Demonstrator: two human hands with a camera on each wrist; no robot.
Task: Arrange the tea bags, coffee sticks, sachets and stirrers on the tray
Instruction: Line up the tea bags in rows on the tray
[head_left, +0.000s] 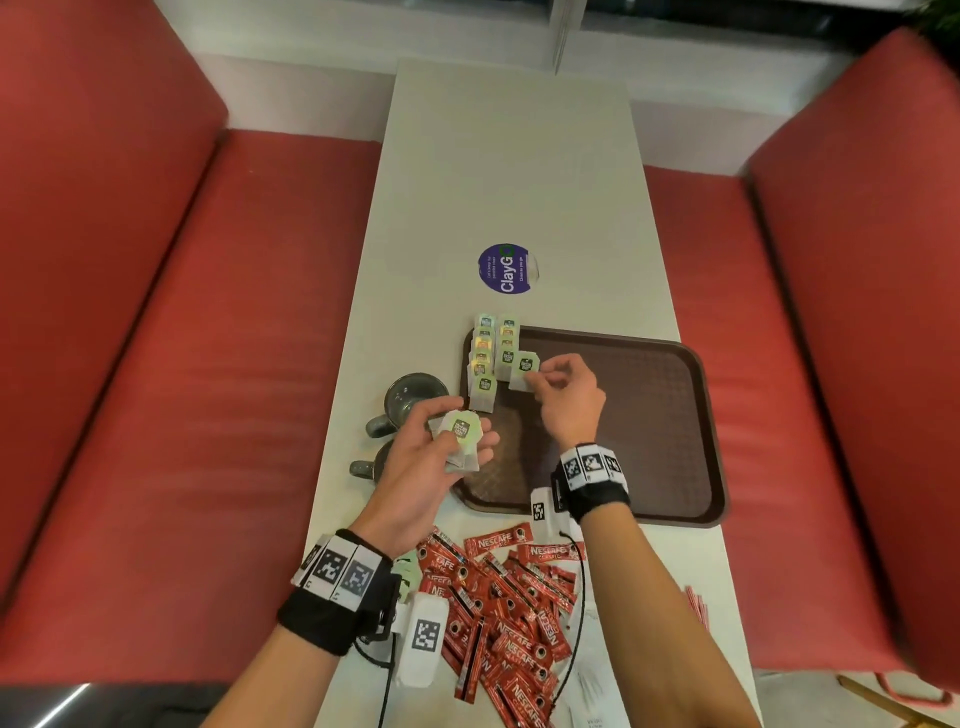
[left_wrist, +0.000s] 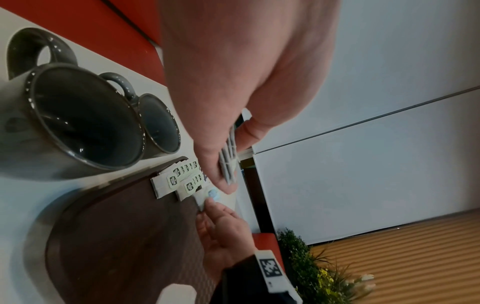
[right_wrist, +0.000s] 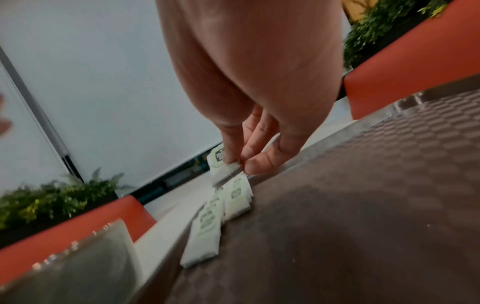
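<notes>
My right hand pinches one tea bag at the tray's far-left corner, beside the two rows laid there. My left hand grips a small stack of tea bags. I'd set this bag overlapping the right row, label up, square. Coffee sticks wait on the table. Only the left wrist view shows the stack edge-on and both mugs.
</notes>
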